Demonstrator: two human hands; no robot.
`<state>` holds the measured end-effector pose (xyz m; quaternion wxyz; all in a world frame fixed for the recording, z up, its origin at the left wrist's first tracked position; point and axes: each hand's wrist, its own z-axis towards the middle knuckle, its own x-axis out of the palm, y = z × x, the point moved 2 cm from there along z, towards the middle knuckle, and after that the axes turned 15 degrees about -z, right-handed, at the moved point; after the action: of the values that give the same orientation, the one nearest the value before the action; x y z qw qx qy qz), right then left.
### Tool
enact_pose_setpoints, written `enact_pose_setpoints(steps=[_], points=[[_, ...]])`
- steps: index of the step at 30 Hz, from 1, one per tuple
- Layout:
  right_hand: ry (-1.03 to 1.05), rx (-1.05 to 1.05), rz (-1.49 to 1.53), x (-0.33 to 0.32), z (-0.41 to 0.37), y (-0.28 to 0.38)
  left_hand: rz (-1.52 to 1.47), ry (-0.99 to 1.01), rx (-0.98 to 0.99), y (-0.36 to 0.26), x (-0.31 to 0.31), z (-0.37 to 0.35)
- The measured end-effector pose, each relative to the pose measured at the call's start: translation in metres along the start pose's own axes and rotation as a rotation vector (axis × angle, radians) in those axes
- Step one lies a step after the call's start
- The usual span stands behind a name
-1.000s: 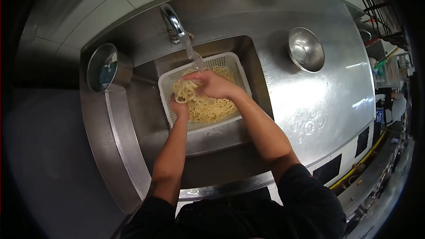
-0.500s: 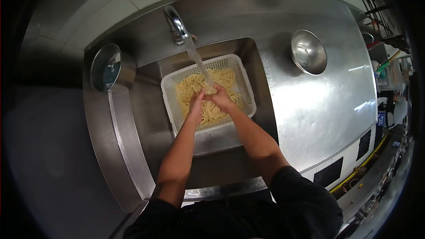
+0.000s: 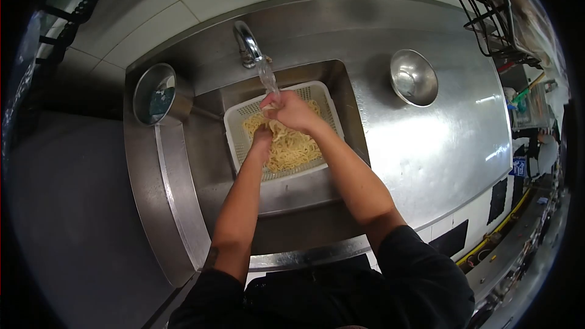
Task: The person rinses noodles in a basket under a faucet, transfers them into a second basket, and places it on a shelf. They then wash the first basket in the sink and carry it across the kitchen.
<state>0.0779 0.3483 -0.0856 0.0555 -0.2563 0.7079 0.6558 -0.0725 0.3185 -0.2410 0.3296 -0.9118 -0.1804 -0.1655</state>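
Observation:
Pale yellow noodles (image 3: 292, 149) lie in a white perforated plastic basket (image 3: 338, 123) inside the steel sink. My right hand (image 3: 292, 111) is raised above the basket, its fingers curled round some noodles that hang down below it. Water (image 3: 268, 79) from the curved chrome faucet (image 3: 246, 41) runs onto that hand's fingertips. Lower and to the left, my left hand (image 3: 262, 140) reaches into the noodles at the basket's left side. Its fingertips are sunk among the strands, so their grip is hidden.
A steel bowl (image 3: 414, 78) sits on the counter (image 3: 439, 140) to the right. At the sink's left back corner stands a round metal container (image 3: 155, 94) with something greenish inside. A black wire rack (image 3: 481, 18) juts in at the upper right. The sink walls (image 3: 356, 116) surround the basket.
My hands were together under the stream and have parted. The right has lifted up and back with noodles; the left has dropped into the noodles. The camera view has shifted slightly.

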Motion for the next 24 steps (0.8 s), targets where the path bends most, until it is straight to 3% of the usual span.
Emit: enact_pose_setpoints(steps=[2,3,5,6,8,9,12,15,16,17,18,22,24], points=[[-0.061,-0.036,-0.070,0.010,0.000,-0.045,0.119,-0.190,0.293,-0.001,-0.009,0.005],[-0.116,-0.076,-0.144,0.016,-0.001,-0.071,0.124,-0.193,0.291,0.002,-0.012,0.006],[-0.281,0.069,-0.419,0.023,-0.016,-0.117,1.023,-0.380,0.644,0.006,-0.017,0.003],[-0.277,0.073,-0.416,0.028,-0.026,-0.129,1.025,-0.381,0.638,0.011,-0.013,-0.006],[-0.370,0.573,-0.194,0.040,-0.050,-0.162,1.061,-0.410,0.373,0.030,-0.003,-0.021],[-0.370,0.573,-0.197,0.061,-0.058,-0.183,1.058,-0.409,0.372,0.048,-0.006,-0.019],[-0.470,0.630,-0.467,0.105,-0.065,-0.220,0.829,-0.586,0.321,0.092,-0.027,0.005],[-0.254,0.569,-0.333,0.109,-0.061,-0.200,0.783,-0.422,0.314,0.100,-0.033,0.008],[-0.252,0.574,-0.330,0.107,-0.065,-0.191,0.496,-0.229,0.258,0.097,-0.030,0.006],[-0.224,0.580,0.139,0.108,-0.065,-0.191,0.207,-0.032,0.208,0.092,-0.024,0.007],[-0.188,0.560,0.608,0.108,-0.064,-0.190,0.208,-0.026,0.214,0.089,-0.017,0.005],[-0.152,0.617,0.836,0.102,-0.068,-0.192,-0.047,0.019,0.152,0.082,-0.008,-0.012],[-0.040,0.575,0.904,0.085,-0.074,-0.165,-0.110,0.073,0.104,0.069,-0.007,-0.028]])
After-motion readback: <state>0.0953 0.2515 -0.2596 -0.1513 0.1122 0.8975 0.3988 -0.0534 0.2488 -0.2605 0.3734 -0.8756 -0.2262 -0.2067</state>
